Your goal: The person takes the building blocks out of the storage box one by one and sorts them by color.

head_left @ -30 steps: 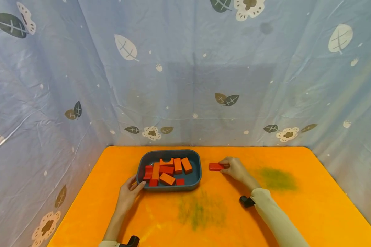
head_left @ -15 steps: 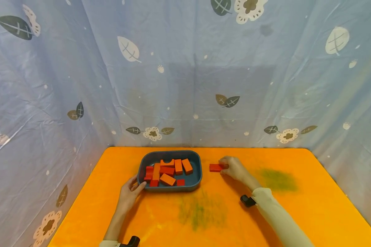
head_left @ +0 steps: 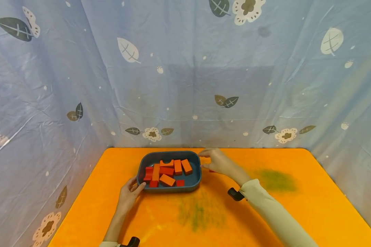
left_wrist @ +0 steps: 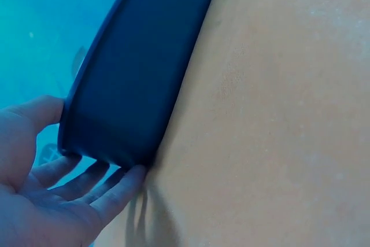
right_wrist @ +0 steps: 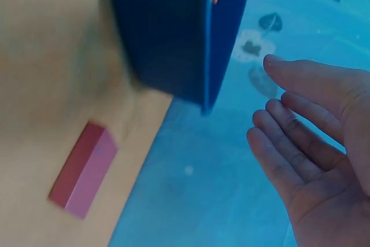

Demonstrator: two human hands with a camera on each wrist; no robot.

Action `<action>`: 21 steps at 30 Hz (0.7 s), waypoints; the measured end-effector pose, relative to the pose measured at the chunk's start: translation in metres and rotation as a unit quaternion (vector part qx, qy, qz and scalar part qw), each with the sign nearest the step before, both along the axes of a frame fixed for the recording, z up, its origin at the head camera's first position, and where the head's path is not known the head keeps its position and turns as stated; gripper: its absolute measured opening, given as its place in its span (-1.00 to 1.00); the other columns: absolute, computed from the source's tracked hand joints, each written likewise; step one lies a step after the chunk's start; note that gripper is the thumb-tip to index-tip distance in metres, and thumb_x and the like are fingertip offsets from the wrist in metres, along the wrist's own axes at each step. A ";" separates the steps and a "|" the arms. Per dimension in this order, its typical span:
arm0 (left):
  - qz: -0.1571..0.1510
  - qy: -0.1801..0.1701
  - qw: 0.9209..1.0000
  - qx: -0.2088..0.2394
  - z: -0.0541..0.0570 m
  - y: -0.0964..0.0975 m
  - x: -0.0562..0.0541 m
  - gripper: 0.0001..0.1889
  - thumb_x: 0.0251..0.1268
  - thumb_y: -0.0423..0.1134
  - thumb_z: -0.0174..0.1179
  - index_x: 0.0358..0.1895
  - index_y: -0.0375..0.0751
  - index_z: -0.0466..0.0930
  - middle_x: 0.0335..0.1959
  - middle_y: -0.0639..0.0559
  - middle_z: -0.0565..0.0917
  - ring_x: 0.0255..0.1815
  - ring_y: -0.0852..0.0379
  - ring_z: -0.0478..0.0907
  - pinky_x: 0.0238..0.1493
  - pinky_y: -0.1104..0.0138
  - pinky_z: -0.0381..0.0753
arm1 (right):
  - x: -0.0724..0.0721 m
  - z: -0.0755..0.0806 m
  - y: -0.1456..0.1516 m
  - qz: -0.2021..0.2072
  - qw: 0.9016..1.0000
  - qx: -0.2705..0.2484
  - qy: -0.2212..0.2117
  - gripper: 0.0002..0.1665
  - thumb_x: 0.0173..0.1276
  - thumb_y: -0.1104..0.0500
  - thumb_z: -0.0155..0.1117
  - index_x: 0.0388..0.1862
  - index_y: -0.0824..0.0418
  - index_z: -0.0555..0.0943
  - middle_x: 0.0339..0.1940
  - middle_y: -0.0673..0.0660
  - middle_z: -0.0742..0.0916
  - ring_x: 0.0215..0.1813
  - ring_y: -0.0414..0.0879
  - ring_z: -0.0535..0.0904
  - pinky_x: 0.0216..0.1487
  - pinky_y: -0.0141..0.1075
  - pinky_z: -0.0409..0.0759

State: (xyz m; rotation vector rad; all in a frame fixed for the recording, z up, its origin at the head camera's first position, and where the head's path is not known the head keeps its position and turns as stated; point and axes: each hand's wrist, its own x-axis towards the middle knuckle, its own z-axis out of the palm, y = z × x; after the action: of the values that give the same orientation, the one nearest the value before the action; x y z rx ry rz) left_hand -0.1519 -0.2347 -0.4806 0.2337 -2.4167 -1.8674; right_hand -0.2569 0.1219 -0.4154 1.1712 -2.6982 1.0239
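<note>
A dark blue-grey plastic bin [head_left: 170, 189] with rounded corners stands on the table. Several red and orange wooden blocks [head_left: 167, 179] lie inside it, one with an arched cut-out. My left hand [head_left: 128, 193] holds the bin's left front corner; in the left wrist view its thumb is at the rim and its fingers are against the wall. My right hand [head_left: 217, 162] is beside the bin's right end, fingers loosely bent and nothing between them. A red block [right_wrist: 85, 169] lies on the table outside the bin; in the head view my right hand covers most of it.
The yellow-orange table [head_left: 185, 219] has green smudges in front of the bin and to the right. A pale blue curtain [head_left: 185, 85] printed with leaves and flowers surrounds the back and sides. A black wrist camera [head_left: 235, 194] sits on my right wrist.
My right hand has let go of the red block, leaving it on the table, and has moved left to the bin's right end. The left hand and bin have stayed in place.
</note>
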 end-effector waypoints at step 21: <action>-0.006 0.007 1.000 0.021 -0.002 0.001 0.000 -0.39 0.41 -0.29 0.20 0.43 -0.41 0.22 0.38 -0.38 0.32 0.33 -0.27 0.38 0.13 0.30 0.61 | 0.002 -0.003 -0.071 0.029 0.979 0.198 -0.022 -0.74 0.18 0.20 0.51 -0.17 0.29 0.75 -0.22 0.13 0.76 -0.21 -0.06 0.68 -0.12 -0.27 0.71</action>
State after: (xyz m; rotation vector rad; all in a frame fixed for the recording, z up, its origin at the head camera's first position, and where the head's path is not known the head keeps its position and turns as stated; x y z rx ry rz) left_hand -0.1523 -0.2339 -0.4825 0.2090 -2.3774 -1.9210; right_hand -0.2546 0.0506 -0.4180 1.2962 -3.0123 0.5299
